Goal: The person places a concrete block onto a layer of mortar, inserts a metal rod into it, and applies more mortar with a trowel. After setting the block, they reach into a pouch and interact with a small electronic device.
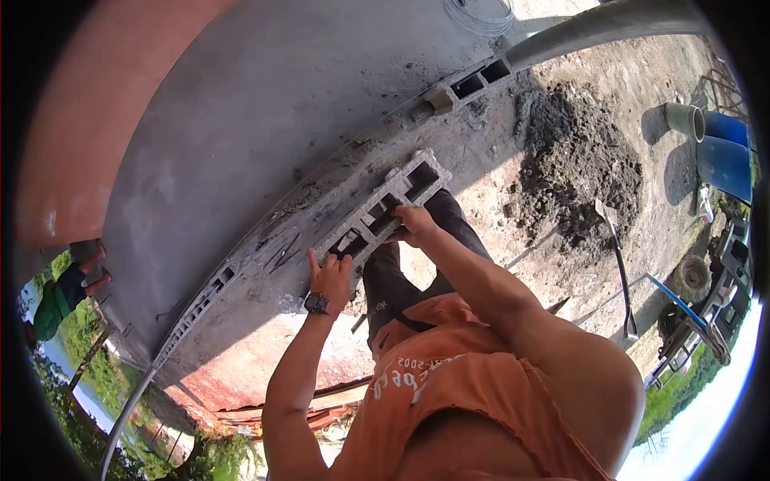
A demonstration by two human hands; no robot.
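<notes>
Item: hollow concrete block [385,207], lying on the wall course [210,290], not yet let go. I logged the left hand [331,276] with fingers curled over its near end and the right hand [413,224] clasping its side. Farther block [472,84] was already set, well apart. Mortar heap [577,160] and shovel [619,264] lay near.

The block [393,200] fills the space under my fingers [314,260], bedded on the wall [265,248]. Past the wall, the grey slab [265,104] lies open. On my side, bare ground runs free up to the mortar heap [577,168] and shovel [619,264]. Another block [473,84] sits farther along.
</notes>
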